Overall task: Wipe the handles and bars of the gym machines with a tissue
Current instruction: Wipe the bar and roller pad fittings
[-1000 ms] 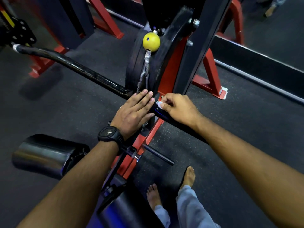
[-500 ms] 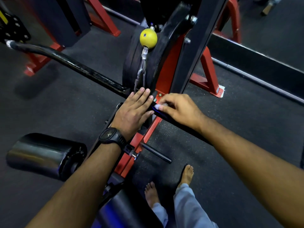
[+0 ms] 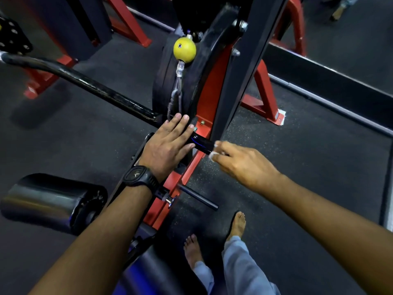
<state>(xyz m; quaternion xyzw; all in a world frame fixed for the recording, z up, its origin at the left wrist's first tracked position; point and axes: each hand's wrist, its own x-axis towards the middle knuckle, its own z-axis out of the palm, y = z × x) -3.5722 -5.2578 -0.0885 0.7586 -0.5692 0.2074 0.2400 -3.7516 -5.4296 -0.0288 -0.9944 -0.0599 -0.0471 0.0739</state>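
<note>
Head view, the only one.

Left grip [image 3: 168, 143]: fingers straight and together, laid flat on the middle of the black bar [image 3: 85, 81], just below the cable link and the yellow ball [image 3: 184, 50]. It holds nothing, just pins the bar. Watch [image 3: 139, 176] is on that wrist.

Right grip [image 3: 244, 165]: fingers curled, clamped on the tissue [image 3: 213, 155]. The tissue is a small white wad that shows only at my fingertips, pressed against the bar just right of the left grip. A short glossy stretch of bar is bare between the two grips. The rest of the bar's right half is hidden under my hand and forearm.

Progress, my read:
- Mid-wipe on this bar, near centre, right side.
- Can't tell from the sheen which stretches are clean.
- The long left half runs off to the upper left, well apart from the tissue. I count it as left to do.
- The short black peg [image 3: 197, 195] low on the red frame [image 3: 204, 111] is probably also pending.
- The roller pad [image 3: 51, 201] at lower left is a pad, not a handle, so likely out of scope.
- More red-framed machines stand behind. Their state is unknown.

Overall: early. The tissue looks small for what remains and may need swapping.
</note>
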